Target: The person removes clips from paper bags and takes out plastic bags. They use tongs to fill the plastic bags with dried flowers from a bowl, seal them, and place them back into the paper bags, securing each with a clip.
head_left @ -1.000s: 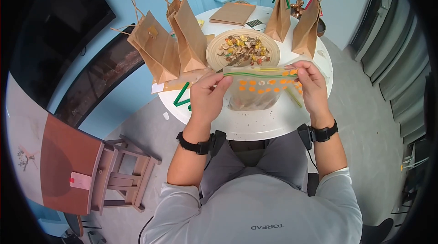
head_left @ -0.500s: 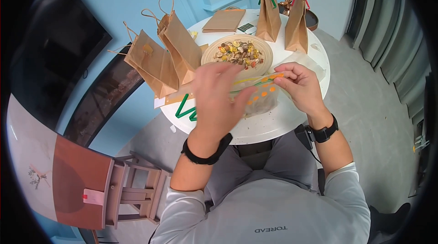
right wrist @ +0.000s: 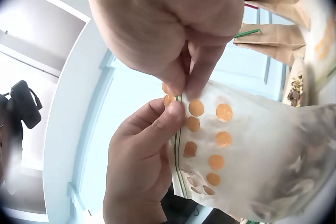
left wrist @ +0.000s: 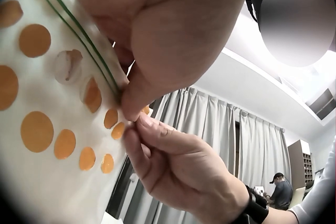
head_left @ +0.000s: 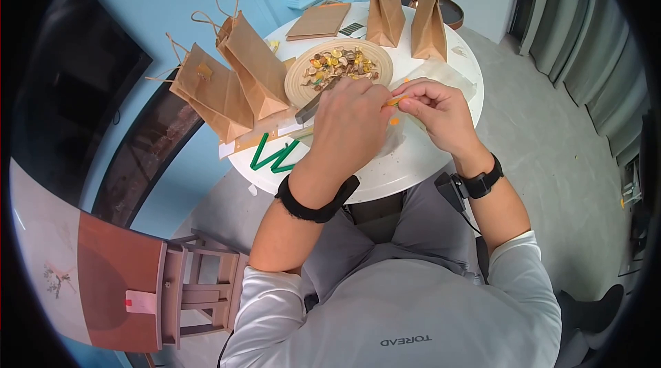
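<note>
A translucent zip bag [right wrist: 247, 134] with orange dots and a green zip line is held up between the two hands. Dark pieces show through its lower part in the right wrist view. My left hand [head_left: 351, 123] pinches the zip edge with thumb and fingers, close beside the right fingertips. With thumb and index finger, my right hand [head_left: 444, 119] grips the bag's right end at the zip. In the head view the left hand covers much of the bag. Behind the hands stands a round woven plate [head_left: 295, 82] of mixed dried slices [head_left: 344, 64].
Two brown paper bags [head_left: 251, 68] stand at the left of the white round table [head_left: 372, 192]. Two more [head_left: 428, 30] stand at the back right, with green and red strips on top. Bent green strips [head_left: 260, 151] and a dark flat tool [head_left: 313, 110] lie near the left hand.
My left hand has let go of the bag's left end and moved right along the zip, up to the right hand. The right hand keeps its grip. The head view has shifted.
</note>
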`<state>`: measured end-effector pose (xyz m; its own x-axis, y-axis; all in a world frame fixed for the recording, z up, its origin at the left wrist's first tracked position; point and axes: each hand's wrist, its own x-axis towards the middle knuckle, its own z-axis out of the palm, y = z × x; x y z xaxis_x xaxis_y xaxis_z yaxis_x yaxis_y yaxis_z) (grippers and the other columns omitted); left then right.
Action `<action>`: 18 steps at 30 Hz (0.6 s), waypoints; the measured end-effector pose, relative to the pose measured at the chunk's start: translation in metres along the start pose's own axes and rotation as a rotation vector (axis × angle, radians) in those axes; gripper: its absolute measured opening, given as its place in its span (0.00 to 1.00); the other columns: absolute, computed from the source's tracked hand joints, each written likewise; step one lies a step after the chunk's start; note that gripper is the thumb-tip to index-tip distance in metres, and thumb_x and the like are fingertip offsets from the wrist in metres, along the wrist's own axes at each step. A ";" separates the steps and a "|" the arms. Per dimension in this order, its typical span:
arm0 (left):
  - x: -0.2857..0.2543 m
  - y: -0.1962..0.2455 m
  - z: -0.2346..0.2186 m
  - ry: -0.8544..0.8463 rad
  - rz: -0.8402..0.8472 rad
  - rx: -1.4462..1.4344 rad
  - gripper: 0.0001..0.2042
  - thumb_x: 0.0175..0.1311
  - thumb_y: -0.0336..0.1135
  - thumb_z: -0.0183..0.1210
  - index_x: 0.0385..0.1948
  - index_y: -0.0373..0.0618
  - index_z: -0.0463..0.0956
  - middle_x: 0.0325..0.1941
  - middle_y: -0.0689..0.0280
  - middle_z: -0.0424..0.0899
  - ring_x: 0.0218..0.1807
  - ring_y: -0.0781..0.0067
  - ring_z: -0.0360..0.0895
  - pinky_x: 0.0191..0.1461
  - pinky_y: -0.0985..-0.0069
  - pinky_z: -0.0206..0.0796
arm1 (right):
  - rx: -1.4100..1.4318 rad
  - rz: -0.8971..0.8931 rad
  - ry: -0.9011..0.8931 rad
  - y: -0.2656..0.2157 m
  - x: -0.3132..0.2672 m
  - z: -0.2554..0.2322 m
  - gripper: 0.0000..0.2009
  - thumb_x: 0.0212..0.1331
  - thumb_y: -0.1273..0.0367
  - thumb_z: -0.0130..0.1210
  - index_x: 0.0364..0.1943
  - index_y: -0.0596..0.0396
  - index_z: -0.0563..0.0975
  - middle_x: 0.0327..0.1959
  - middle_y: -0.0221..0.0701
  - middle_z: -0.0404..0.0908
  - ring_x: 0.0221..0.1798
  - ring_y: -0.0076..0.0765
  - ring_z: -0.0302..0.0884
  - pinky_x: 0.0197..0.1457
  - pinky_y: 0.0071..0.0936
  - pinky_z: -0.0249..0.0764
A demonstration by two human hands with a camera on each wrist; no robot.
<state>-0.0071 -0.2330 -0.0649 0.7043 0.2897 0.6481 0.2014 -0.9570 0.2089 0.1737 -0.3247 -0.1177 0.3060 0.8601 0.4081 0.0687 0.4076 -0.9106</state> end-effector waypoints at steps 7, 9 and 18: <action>-0.004 -0.001 0.004 0.042 0.017 -0.021 0.06 0.62 0.29 0.68 0.37 0.40 0.83 0.37 0.57 0.84 0.45 0.49 0.81 0.49 0.56 0.73 | -0.093 -0.103 0.007 0.003 0.000 0.004 0.05 0.70 0.78 0.63 0.45 0.65 0.86 0.47 0.31 0.89 0.47 0.20 0.85 0.54 0.19 0.81; -0.007 0.000 0.004 0.029 -0.026 -0.044 0.05 0.62 0.29 0.68 0.37 0.40 0.82 0.37 0.57 0.84 0.45 0.48 0.81 0.49 0.56 0.73 | -0.052 -0.048 0.006 0.003 -0.003 0.003 0.05 0.70 0.78 0.63 0.45 0.65 0.86 0.48 0.32 0.89 0.48 0.21 0.85 0.55 0.19 0.81; -0.010 0.002 0.008 0.063 0.009 -0.058 0.06 0.62 0.29 0.67 0.37 0.39 0.81 0.36 0.56 0.82 0.43 0.49 0.80 0.48 0.56 0.72 | 0.024 -0.048 -0.007 0.008 -0.005 0.003 0.05 0.71 0.78 0.62 0.46 0.65 0.84 0.49 0.32 0.87 0.49 0.22 0.85 0.56 0.21 0.81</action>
<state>-0.0081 -0.2376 -0.0765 0.6610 0.2835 0.6948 0.1546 -0.9575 0.2436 0.1700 -0.3245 -0.1271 0.2967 0.8415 0.4516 0.0601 0.4555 -0.8882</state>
